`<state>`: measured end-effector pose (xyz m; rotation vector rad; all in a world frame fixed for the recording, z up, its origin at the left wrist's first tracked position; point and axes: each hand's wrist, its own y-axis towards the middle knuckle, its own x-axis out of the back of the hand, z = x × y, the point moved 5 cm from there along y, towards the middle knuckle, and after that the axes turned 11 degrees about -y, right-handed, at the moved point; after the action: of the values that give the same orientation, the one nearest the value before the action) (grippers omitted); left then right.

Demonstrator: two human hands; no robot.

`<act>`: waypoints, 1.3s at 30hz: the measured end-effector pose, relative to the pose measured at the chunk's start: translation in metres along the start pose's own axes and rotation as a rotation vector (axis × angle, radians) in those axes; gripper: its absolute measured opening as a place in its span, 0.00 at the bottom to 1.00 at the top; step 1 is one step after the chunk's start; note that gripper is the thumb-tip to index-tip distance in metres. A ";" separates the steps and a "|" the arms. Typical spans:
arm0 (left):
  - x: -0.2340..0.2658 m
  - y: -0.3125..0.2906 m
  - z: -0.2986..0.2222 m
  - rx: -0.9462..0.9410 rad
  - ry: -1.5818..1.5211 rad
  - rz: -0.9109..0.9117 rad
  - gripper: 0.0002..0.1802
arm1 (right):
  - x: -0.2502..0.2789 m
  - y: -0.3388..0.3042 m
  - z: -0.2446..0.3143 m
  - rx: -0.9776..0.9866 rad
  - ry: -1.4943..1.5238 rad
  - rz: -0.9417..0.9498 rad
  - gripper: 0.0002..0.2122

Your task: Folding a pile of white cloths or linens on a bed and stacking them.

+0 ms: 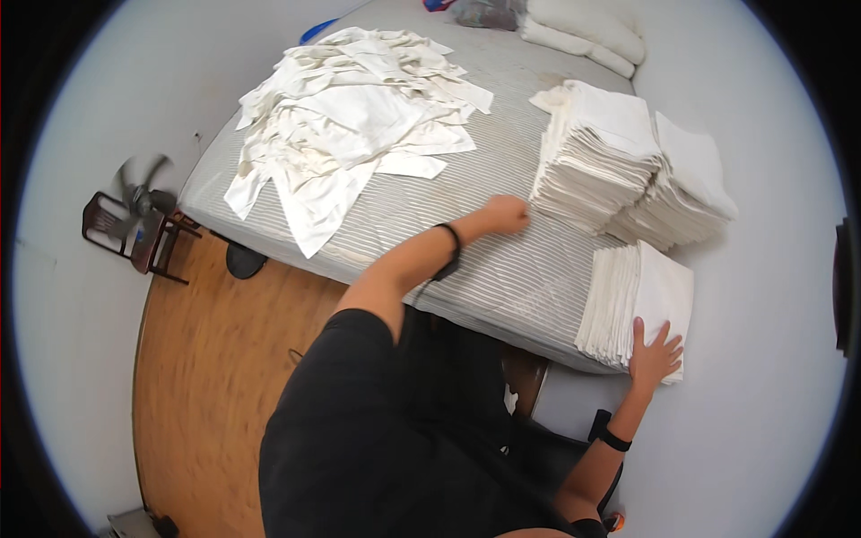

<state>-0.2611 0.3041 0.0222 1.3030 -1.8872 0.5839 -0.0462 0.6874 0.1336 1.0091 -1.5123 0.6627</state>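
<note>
My right hand (656,353) lies with spread fingers on the near stack of folded white cloths (665,291) at the bed's right front corner. My left hand (508,215) is a closed fist over the striped mattress (489,269), near its middle, with nothing visible in it. Just beyond the fist, to its right, stands a taller stack of folded white cloths (596,148). Another stack (691,175) leans close beside that one, against the wall side. At the far left of the mattress, loose white cloths (350,117) lie in a spread, rumpled heap.
A rolled white quilt (583,31) and a grey bundle (487,13) lie at the bed's far end. The white wall (762,296) runs along the right. To the left, a fan (141,199) stands by a dark wooden chair (157,247) on the wooden floor (215,386).
</note>
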 end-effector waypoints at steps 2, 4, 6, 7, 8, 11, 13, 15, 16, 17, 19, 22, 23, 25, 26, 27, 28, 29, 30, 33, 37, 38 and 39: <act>0.048 -0.064 0.059 0.186 0.011 -0.168 0.18 | -0.001 0.000 -0.005 -0.019 -0.022 -0.036 0.41; 0.109 -0.131 0.122 0.307 0.058 -0.472 0.13 | 0.001 -0.004 0.001 0.003 -0.010 -0.061 0.40; 0.163 -0.190 0.163 0.295 0.218 -0.795 0.14 | 0.002 -0.007 0.002 -0.004 -0.024 -0.118 0.37; 0.186 -0.202 0.177 0.422 0.279 -0.786 0.23 | 0.001 -0.007 -0.002 -0.005 -0.015 -0.129 0.37; 0.201 -0.222 0.184 0.378 0.385 -0.938 0.27 | -0.001 -0.005 -0.003 -0.013 -0.019 -0.126 0.36; 0.215 -0.242 0.218 0.531 0.475 -0.855 0.26 | 0.001 -0.007 -0.002 -0.028 0.003 -0.121 0.35; 0.216 -0.235 0.225 0.570 0.421 -0.852 0.23 | 0.001 -0.006 -0.006 -0.033 -0.029 -0.109 0.34; 0.223 -0.234 0.241 0.618 0.281 -0.932 0.12 | 0.000 -0.005 -0.002 -0.033 -0.024 -0.116 0.34; 0.231 -0.237 0.250 0.636 0.243 -1.008 0.11 | 0.001 -0.005 0.005 -0.013 -0.007 -0.117 0.34; 0.229 -0.233 0.250 0.652 0.182 -1.076 0.09 | 0.005 -0.004 0.003 -0.002 -0.008 -0.123 0.34; 0.229 -0.225 0.245 0.575 0.238 -1.049 0.09 | 0.007 -0.006 0.004 -0.008 -0.013 -0.114 0.34; 0.225 -0.215 0.233 0.496 0.382 -0.954 0.09 | 0.005 -0.004 -0.002 -0.026 -0.017 -0.115 0.35; 0.222 -0.212 0.229 0.495 0.470 -0.880 0.08 | 0.003 -0.006 -0.006 -0.039 -0.019 -0.120 0.35; 0.225 -0.229 0.248 0.528 0.480 -0.885 0.07 | 0.010 -0.011 0.001 -0.038 -0.019 -0.111 0.35; 0.226 -0.233 0.252 0.560 0.477 -0.869 0.06 | 0.012 -0.013 0.001 -0.044 -0.038 -0.091 0.35; 0.229 -0.234 0.254 0.557 0.477 -0.885 0.06 | 0.013 -0.014 0.003 -0.044 -0.029 -0.104 0.35; 0.234 -0.236 0.254 0.445 0.379 -0.985 0.06 | 0.012 -0.014 0.006 -0.042 -0.024 -0.105 0.34; 0.237 -0.242 0.251 0.337 0.280 -1.074 0.06 | 0.011 -0.016 0.007 -0.035 -0.024 -0.100 0.34; 0.242 -0.244 0.252 0.274 0.147 -1.165 0.05 | 0.012 -0.015 0.008 -0.027 -0.021 -0.105 0.34; 0.250 -0.230 0.231 0.047 -0.468 -1.376 0.05 | 0.009 -0.017 0.007 -0.033 -0.034 -0.118 0.34; 0.264 -0.230 0.189 -0.139 -0.824 -1.487 0.05 | 0.002 -0.004 -0.003 -0.025 0.011 -0.203 0.31; 0.261 -0.231 0.180 -0.099 -0.890 -1.469 0.07 | 0.002 -0.005 -0.006 -0.017 0.076 -0.230 0.30; 0.258 -0.235 0.173 -0.093 -0.887 -1.471 0.07 | 0.003 -0.006 -0.006 -0.012 0.075 -0.227 0.30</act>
<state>-0.1496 -0.0584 0.1094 2.5750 -0.8978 -0.9472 -0.0381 0.6893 0.1366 1.1154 -1.3116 0.5238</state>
